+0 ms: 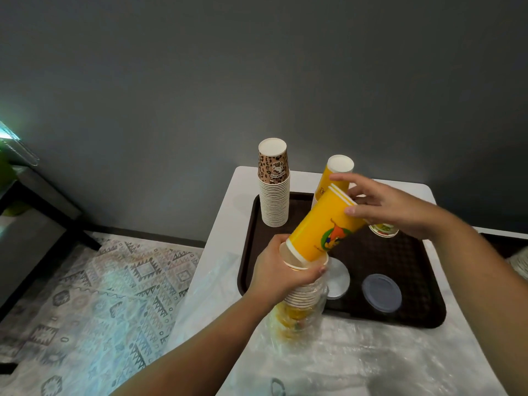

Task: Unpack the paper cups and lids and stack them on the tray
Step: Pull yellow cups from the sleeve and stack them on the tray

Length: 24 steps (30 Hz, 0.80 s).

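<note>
My left hand [281, 271] grips a stack of yellow paper cups [304, 295] still partly inside a clear plastic sleeve [297, 324], at the tray's front left corner. My right hand [383, 205] holds a few nested yellow cups [325, 224] by their bottom end, tilted, with their mouths at the top of the sleeved stack. On the dark brown tray [400, 258] stand a tall upside-down stack of leopard-print cups [273, 184] and an upside-down yellow stack [337, 170]. Two lids lie on the tray, a white one [340, 278] and a clear one [381, 292].
The tray sits on a white table [228, 224] against a grey wall. Crumpled clear plastic wrap [357, 361] covers the table's near side. A printed cup [384, 230] peeks out under my right wrist. A patterned rug [85, 295] and dark furniture [34, 201] lie to the left.
</note>
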Each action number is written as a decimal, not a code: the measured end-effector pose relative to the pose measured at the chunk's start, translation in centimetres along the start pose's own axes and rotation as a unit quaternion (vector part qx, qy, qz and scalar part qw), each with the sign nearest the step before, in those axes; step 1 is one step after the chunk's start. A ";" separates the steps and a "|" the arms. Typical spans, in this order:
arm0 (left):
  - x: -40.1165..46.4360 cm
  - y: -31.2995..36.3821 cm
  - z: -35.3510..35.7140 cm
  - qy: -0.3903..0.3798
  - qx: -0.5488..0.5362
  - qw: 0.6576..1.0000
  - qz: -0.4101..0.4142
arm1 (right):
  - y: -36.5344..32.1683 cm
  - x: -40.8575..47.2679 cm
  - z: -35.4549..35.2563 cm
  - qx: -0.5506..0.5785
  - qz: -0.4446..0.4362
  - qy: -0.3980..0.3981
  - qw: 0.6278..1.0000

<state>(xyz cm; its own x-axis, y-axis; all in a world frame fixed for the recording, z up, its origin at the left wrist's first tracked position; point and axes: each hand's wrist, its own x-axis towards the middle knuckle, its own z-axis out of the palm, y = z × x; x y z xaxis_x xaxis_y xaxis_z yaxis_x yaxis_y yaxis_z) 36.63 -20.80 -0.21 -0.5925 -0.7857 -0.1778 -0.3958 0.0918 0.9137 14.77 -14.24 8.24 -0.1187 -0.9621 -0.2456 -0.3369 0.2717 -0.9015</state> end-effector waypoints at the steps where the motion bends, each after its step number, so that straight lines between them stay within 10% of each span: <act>1: 0.1 0.0 0.0 -0.001 0.004 1.000 0.000 | 0.4 -0.1 -0.5 0.005 0.008 -0.018 1.000; 13: 0.8 0.1 0.2 -0.016 0.021 1.000 0.002 | 5.0 2.6 0.6 -0.173 0.021 -0.100 0.980; 24: 1.3 0.2 -0.1 -0.028 0.046 0.999 -0.007 | 2.3 9.1 -4.1 0.105 -0.074 0.301 0.945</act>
<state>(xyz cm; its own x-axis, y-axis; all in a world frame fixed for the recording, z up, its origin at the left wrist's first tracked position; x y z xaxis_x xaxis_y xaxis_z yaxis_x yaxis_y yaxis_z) 35.83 -21.79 -0.18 -0.6243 -0.7516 -0.2131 -0.4652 0.1385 0.8743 9.06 -22.27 5.46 -0.6168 -0.7832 0.0787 -0.2057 0.0639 -0.9765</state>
